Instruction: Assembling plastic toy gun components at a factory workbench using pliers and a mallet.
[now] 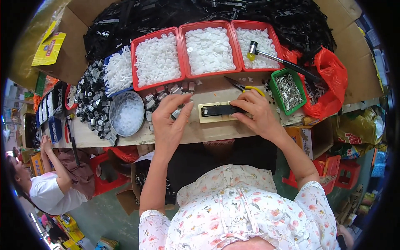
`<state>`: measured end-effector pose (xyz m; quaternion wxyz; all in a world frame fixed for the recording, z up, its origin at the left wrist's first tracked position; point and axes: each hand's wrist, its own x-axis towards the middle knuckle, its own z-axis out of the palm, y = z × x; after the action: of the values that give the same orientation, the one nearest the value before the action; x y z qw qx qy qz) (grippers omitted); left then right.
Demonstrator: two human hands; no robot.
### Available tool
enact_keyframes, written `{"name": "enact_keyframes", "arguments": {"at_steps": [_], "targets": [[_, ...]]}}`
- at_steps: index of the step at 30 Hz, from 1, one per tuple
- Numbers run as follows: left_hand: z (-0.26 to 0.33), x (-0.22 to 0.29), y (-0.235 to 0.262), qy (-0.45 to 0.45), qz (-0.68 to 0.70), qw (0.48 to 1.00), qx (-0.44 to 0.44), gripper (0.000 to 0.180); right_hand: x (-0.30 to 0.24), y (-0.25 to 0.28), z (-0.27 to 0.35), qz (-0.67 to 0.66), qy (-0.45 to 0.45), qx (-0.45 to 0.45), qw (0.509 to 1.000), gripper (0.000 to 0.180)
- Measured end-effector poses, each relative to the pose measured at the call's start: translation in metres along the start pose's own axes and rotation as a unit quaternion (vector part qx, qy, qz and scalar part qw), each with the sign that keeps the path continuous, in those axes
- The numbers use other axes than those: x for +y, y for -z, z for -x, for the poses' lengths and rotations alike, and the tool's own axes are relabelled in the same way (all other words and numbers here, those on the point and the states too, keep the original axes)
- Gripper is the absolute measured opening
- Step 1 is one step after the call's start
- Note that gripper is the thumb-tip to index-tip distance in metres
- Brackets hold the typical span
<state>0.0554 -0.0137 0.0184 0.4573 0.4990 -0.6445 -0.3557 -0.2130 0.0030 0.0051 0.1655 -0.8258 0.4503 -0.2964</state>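
My right hand grips the right end of a long black plastic part between thumb and fingers. That part lies lengthwise on a cream-coloured block, which rests on the table near its front edge. My left hand hovers just left of the block, thumb and fingers apart. A small grey metal piece shows in the gap between them, apparently lying on the table behind. Pliers with yellow handles lie just beyond my right hand. Small silver-grey and black metal pieces are heaped to the left.
Three red trays of small white plastic parts stand behind the block. A hammer lies across the right one. A green basket holds metal pins; a round metal bowl holds white material. Far left, a person sits.
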Motion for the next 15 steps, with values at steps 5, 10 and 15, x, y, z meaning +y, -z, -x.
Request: {"name": "enact_keyframes", "arguments": {"at_steps": [5, 10, 15], "targets": [[0.009, -0.006, -0.004, 0.001, 0.004, 1.000, 0.001, 0.020, 0.002, -0.005, -0.003, 0.002, 0.004, -0.016, 1.000, 0.033], [0.012, 0.005, -0.020, -0.099, -0.122, 0.987, -0.018, 0.022, -0.001, -0.002, -0.004, 0.001, -0.016, -0.023, 1.000, 0.032], [0.018, -0.005, -0.063, -0.248, -0.206, 0.942, -0.088, 0.030, 0.001, -0.004, -0.002, 0.005, -0.011, -0.011, 1.000, 0.031]]}}
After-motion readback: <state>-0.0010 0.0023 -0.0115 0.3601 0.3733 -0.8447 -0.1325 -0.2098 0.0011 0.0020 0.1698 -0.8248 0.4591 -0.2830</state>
